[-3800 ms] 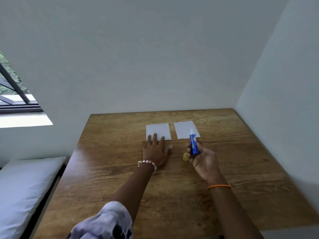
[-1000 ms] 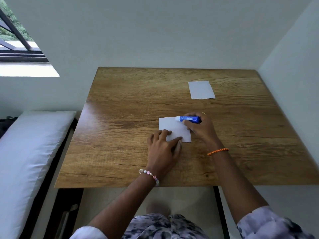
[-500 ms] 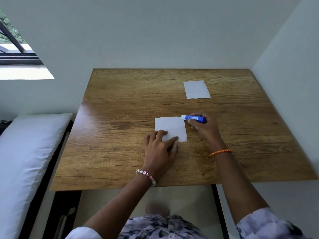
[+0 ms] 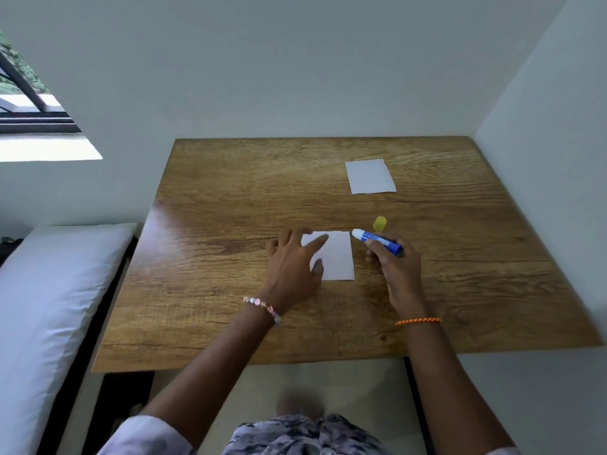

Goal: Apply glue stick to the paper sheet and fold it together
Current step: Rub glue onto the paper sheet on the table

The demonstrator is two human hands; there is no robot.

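Room: pale walls meet in a corner at the far right; one window (image 4: pixel 23 103) at upper left, daylight on its sill. One white cushion (image 4: pixel 49 307) lies along the left, below table height.

Table (image 4: pixel 230 198): one, wood grain, pushed into the corner. Glare patch on its left half.

Person: two bare forearms reach in from the near edge, patterned sleeves at the bottom of view. One bracelet per wrist: beaded on the left, orange cord on the right.

Sheets: two, white. Far sheet (image 4: pixel 370 176) lies alone toward the back right, nothing touching it. Near sheet (image 4: pixel 340 257) lies flat at mid-table, between the hands.

Left hand (image 4: pixel 290 264): palm down, fingers spread flat, covering the near sheet's left part; index finger and thumb lie on the paper.

Right hand (image 4: pixel 399 267): just right of the near sheet, fingers curled around one blue glue stick (image 4: pixel 377 240). Stick lies nearly level, white tip at the sheet's upper right corner; contact with paper cannot be told.

Cap (image 4: pixel 379 223): one, yellow, on the table just behind the stick, apart from both sheets.
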